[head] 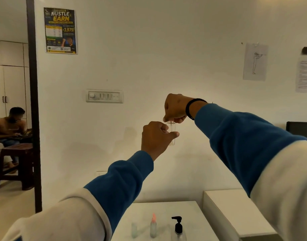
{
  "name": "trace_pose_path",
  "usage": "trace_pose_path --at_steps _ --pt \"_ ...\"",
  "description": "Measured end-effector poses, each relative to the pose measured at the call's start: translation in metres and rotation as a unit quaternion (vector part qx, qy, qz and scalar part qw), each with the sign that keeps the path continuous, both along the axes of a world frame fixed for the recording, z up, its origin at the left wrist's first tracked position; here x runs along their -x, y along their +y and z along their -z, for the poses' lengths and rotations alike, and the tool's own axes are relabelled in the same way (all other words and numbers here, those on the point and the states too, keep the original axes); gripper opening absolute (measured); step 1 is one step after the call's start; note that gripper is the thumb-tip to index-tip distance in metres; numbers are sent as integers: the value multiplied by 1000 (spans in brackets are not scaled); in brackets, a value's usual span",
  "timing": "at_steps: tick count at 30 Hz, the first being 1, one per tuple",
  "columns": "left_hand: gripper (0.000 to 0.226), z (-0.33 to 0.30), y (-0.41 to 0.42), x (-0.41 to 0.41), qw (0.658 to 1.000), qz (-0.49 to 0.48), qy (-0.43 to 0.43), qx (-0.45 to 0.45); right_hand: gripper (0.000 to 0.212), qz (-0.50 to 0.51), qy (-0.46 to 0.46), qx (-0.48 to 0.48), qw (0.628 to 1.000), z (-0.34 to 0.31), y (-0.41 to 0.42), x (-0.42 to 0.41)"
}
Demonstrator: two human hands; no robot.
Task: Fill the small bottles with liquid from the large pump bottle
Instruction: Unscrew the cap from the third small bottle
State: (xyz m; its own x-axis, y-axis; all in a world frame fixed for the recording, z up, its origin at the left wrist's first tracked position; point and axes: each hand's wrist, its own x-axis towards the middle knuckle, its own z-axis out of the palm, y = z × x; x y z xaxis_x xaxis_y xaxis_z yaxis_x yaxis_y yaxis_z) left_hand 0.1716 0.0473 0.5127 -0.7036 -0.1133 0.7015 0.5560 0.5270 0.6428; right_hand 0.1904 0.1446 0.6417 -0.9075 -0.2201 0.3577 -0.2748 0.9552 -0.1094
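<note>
I hold a small clear bottle [172,134] raised high in front of the wall. My left hand [157,138] grips its body. My right hand [176,108] is closed over its top, pinching the cap or sprayer. Far below on the white table [197,211] stands the large clear pump bottle [178,229] with a black pump head. Left of it stands a small bottle with a pink cap [153,226], and further left a small clear bottle without a cap [134,230].
A second white surface [236,213] adjoins the table on the right. A switch panel [104,96] and posters hang on the wall. Through a doorway at left a person [10,126] sits by a dark wooden table [15,162].
</note>
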Motion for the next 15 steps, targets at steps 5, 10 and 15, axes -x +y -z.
trace_pose_path --at_steps 5,10,15 --pt "39 4 -6 5 1000 -11 -6 0 11 -63 -74 24 995 -6 1 -7" --pt "36 3 -7 6 1000 -22 -8 2 28 1 2 34 999 0 0 -2" --pt "38 5 -7 6 1000 -22 -10 4 13 -26 -51 22 998 -4 -1 -5"
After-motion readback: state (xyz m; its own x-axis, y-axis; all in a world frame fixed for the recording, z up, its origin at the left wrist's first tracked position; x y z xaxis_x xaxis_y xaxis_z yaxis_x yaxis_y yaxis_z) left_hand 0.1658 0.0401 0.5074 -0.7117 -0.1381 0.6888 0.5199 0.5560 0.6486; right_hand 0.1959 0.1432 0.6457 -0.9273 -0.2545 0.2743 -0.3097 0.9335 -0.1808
